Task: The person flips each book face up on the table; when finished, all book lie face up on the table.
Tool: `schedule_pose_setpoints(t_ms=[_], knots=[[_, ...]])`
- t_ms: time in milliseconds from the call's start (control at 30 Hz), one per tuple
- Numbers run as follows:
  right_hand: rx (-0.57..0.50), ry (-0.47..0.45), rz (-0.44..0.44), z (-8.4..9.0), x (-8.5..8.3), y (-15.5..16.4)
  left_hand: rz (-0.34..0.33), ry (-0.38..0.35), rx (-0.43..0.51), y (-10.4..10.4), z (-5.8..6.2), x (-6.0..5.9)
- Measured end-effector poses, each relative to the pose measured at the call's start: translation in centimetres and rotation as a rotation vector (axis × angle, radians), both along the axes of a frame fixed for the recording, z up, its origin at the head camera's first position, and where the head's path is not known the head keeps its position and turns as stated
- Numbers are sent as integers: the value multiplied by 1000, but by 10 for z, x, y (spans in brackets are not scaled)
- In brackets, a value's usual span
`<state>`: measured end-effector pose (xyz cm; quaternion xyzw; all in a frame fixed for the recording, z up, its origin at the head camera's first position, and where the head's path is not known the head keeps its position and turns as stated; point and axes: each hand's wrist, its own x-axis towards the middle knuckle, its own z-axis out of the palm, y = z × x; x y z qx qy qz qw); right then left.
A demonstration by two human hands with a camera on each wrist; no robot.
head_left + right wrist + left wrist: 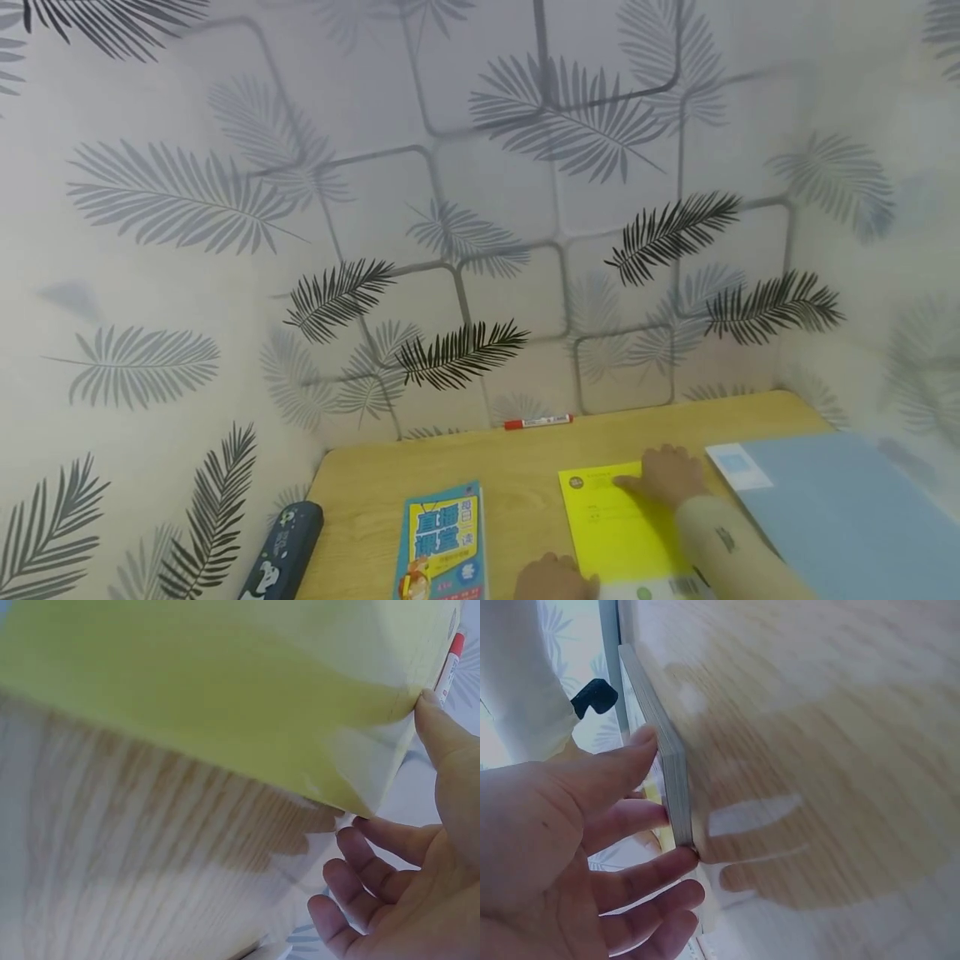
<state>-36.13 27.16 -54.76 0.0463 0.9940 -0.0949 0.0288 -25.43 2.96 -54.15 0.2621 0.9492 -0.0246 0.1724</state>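
The right hand lay flat with straight fingers on the yellow booklet, probably to keep it steady on the tabletop. The left hand, fingers relaxed, touched the booklet's near edge, holding nothing.

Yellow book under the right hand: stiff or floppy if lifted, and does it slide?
The yellow book probably flexes: its cover curves in the right wrist view. It looks thin, so probably light. Lying flat on the smooth wooden desk, it likely slides unless the right hand presses down.
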Motion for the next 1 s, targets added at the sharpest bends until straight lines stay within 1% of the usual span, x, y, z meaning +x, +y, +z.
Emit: schedule_pose_setpoints(t_ms=[133,200,267,333,467,533,600,700,733,867,933,1000], knots=[[-11,35,-22,-3,-2,1,-12,0,-21,2,0,-1],[-10,55,-19,-3,-4,2,-40,6,-55,2,0,-2],[-34,58,-20,-2,-5,3,-39,20,-61,3,0,-2],[-84,49,-24,1,-6,2,-45,50,-60,4,0,-2],[-208,33,-37,6,-4,2,-83,103,-39,3,-1,-3],[-263,28,-31,9,-2,3,-105,98,-48,3,0,-4],[-353,14,-28,12,-1,5,-110,89,-65,4,0,-4],[-483,18,25,16,1,11,-110,78,-90,5,0,-2],[-524,21,44,17,2,13,-95,64,-86,5,0,-1],[-605,51,148,21,5,20,-82,43,-64,5,2,5],[-645,52,168,24,7,22,-94,34,-53,5,3,8],[-684,45,175,26,9,24,-146,55,-57,5,4,8]])
